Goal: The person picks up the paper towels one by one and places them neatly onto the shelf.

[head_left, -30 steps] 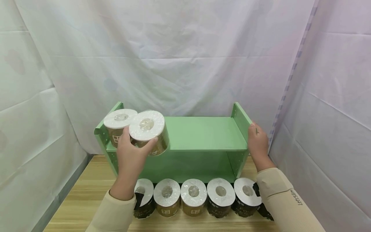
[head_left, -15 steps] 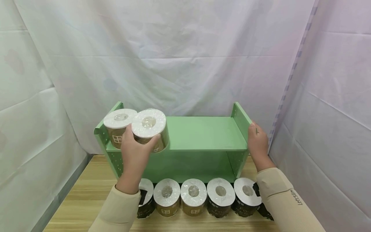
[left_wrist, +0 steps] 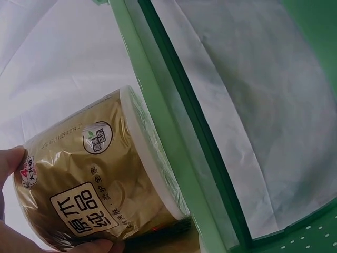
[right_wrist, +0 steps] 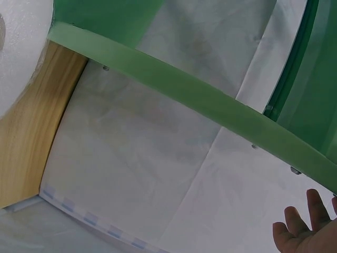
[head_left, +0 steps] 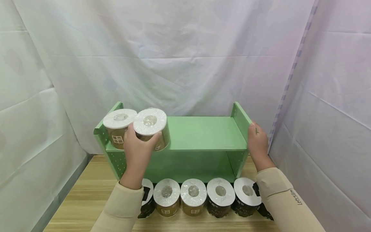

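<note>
My left hand [head_left: 139, 143] grips a toilet paper roll [head_left: 150, 121] in a gold wrapper, thumb and fingers on its sides, at the front edge of the green shelf's upper board [head_left: 203, 132]. Beside it, another toilet paper roll [head_left: 118, 135] stands upright at the board's left end. In the left wrist view the gold wrapper [left_wrist: 97, 182] shows printed labels, with fingertips at its lower end. At the right side panel [head_left: 242, 120] my right hand [head_left: 258, 141] holds the panel's upper front part. Its fingers [right_wrist: 297, 224] appear outside the panel in the right wrist view.
Several toilet paper rolls stand in a row on the wooden table [head_left: 84, 183] before the shelf. Some have gold wrappers [head_left: 193, 211], others black wrappers [head_left: 219, 211]. White cloth [head_left: 185, 64] hangs behind and at both sides.
My left hand has moved the gripped roll slightly right and back over the upper board. The right hand stays at the side panel.
</note>
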Motion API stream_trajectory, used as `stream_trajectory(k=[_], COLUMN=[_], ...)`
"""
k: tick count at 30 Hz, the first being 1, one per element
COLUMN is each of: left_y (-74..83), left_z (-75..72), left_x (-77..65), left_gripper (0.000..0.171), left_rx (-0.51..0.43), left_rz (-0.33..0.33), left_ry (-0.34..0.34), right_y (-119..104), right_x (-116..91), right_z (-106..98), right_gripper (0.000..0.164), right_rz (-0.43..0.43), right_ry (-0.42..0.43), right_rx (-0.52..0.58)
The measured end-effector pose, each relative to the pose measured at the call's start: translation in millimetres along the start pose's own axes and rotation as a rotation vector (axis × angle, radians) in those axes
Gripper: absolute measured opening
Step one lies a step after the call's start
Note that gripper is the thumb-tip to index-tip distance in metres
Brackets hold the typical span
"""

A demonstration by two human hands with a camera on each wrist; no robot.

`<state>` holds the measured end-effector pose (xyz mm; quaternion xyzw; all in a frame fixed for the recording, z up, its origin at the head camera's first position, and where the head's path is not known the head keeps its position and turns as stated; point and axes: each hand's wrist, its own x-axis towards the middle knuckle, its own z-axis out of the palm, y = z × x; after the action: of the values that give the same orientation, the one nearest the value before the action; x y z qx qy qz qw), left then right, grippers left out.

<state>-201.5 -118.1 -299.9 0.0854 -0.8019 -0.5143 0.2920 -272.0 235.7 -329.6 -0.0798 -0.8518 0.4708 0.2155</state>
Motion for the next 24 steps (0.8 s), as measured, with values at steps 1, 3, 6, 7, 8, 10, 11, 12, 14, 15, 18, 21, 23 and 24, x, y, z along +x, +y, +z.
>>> stream_trajectory(k=[1,3,6,7,8,10,11,12,14,15,18,21,23,24], left_y=[0.0,0.1,-0.1,-0.1,-0.2,-0.5,-0.6,-0.6,-0.5,-0.3,0.4,0.9,1.0,1.0], left_z=[0.3,0.7,2.3,3.0,3.7,5.6,6.4,7.1,8.4,9.0,10.1,10.5,10.5,10.4], left_x=[0.6,1.7,3.5,4.0,4.4,4.7,4.8,4.7,4.7,4.7,5.2,5.9,6.6,7.0], left_gripper=[0.088,0.088,0.088,0.088,0.088,0.088,0.088,0.088,0.088,0.088,0.088,0.088,0.088,0.088], left_rx=[-0.002,-0.002,0.004,0.004,0.005,0.006,0.007,0.005,0.001,0.000,0.003,0.008,0.008,0.007], left_rz=[-0.002,-0.008,-0.017,-0.017,-0.017,-0.014,-0.012,-0.011,-0.011,-0.011,-0.013,-0.018,-0.021,-0.022], left_ry=[0.000,0.001,0.003,0.005,0.009,0.016,0.021,0.024,0.030,0.031,0.035,0.037,0.038,0.038], right_y=[0,-1,0,0,0,0,0,0,0,0,0,0,0,0], right_x=[0,-1,-1,-1,-1,-1,-1,-1,-1,-1,-1,-2,-2,-2], right_z=[0,0,1,1,1,1,2,2,2,2,2,2,2,2], right_gripper=[0.060,0.060,0.061,0.061,0.061,0.061,0.061,0.061,0.061,0.061,0.061,0.060,0.060,0.060], right_rz=[-0.001,-0.002,-0.004,-0.004,-0.004,-0.005,-0.005,-0.006,-0.008,-0.009,-0.012,-0.012,-0.013,-0.014], right_ry=[0.000,-0.006,-0.009,-0.010,-0.011,-0.006,-0.005,-0.003,0.000,0.002,0.004,0.001,-0.003,-0.004], right_rx=[0.000,0.000,-0.006,-0.006,-0.007,-0.009,-0.010,-0.011,-0.013,-0.014,-0.013,-0.005,-0.003,-0.003])
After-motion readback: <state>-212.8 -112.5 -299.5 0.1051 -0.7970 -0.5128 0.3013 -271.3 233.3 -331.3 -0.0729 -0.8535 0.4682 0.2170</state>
